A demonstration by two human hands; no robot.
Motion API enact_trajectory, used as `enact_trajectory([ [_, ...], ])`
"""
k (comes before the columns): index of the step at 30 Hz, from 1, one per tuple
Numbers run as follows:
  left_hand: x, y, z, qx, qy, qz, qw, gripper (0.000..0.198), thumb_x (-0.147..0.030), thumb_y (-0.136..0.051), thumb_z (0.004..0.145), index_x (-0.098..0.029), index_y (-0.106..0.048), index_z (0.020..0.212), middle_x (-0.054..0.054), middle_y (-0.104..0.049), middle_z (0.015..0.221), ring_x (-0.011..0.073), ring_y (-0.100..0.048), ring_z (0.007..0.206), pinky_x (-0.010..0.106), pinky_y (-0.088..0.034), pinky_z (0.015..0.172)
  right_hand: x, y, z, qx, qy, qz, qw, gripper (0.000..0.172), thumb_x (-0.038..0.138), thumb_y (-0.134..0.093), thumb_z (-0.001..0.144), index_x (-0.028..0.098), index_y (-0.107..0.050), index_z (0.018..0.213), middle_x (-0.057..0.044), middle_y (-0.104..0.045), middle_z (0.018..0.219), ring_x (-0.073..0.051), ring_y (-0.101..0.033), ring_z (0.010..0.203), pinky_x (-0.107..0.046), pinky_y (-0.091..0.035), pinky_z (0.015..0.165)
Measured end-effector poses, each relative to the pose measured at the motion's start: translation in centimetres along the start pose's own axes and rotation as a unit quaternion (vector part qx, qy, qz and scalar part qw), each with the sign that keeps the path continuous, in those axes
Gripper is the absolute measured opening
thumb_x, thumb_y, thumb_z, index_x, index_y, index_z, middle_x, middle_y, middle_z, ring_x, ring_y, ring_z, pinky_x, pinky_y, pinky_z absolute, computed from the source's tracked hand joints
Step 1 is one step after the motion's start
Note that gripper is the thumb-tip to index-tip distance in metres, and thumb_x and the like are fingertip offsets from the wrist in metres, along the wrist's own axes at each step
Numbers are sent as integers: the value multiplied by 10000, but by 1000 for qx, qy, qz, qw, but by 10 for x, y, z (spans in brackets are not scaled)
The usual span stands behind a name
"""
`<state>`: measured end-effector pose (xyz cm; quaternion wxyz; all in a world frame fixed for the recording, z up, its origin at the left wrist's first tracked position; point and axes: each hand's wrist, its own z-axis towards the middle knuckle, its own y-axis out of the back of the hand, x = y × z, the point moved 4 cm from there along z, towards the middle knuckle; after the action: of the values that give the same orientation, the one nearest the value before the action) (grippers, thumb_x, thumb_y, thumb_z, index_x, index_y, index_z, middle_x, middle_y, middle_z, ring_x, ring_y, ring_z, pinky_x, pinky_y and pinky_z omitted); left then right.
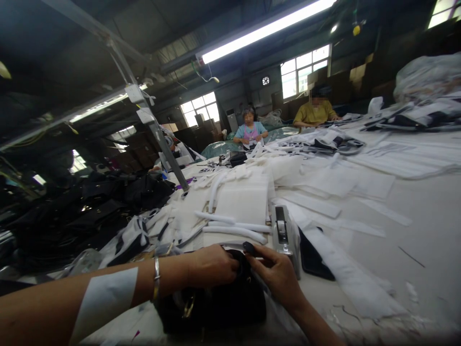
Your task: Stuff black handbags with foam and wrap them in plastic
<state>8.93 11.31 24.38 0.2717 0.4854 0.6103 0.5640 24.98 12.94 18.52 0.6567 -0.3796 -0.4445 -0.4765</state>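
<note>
A black handbag lies on the white table right in front of me. My left hand is curled over the bag's top edge, fingers closed on it. My right hand pinches a small black part at the top of the bag. A silver bracelet and a white band of tape sit on my left forearm. A gold ring fitting shows on the bag's front.
A grey tape dispenser stands just beyond my right hand. White foam tubes and white sheets cover the table. Black bags pile up at left. Two people sit at the far end.
</note>
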Motion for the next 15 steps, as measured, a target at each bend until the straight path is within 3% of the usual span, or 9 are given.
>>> enact_trajectory([
  [3,4,-24,8,46,3,12,999,62,-190,-621,901,-148,-637,858,8,-659,851,127,-621,721,273,-531,644,1,-1,1,-6,1,-5,1000,266,358,-697,852,272,-749,1098,-12,-754,1087,-237,-738,932,-297,-625,797],
  [7,14,-41,15,77,25,11,997,215,-336,-582,946,-166,-622,1072,52,-653,1029,143,-640,817,320,-564,719,4,-2,5,-7,-4,-13,1000,264,355,-703,842,280,-753,1090,-6,-759,1071,-234,-745,899,-300,-629,783],
  [15,17,-9,17,122,8,-2,993,165,-306,-589,943,-157,-636,996,31,-662,951,135,-640,785,314,-563,711,8,1,7,-27,-19,-49,998,285,408,-720,813,263,-769,1053,-19,-768,1032,-252,-747,885,-319,-630,784],
])
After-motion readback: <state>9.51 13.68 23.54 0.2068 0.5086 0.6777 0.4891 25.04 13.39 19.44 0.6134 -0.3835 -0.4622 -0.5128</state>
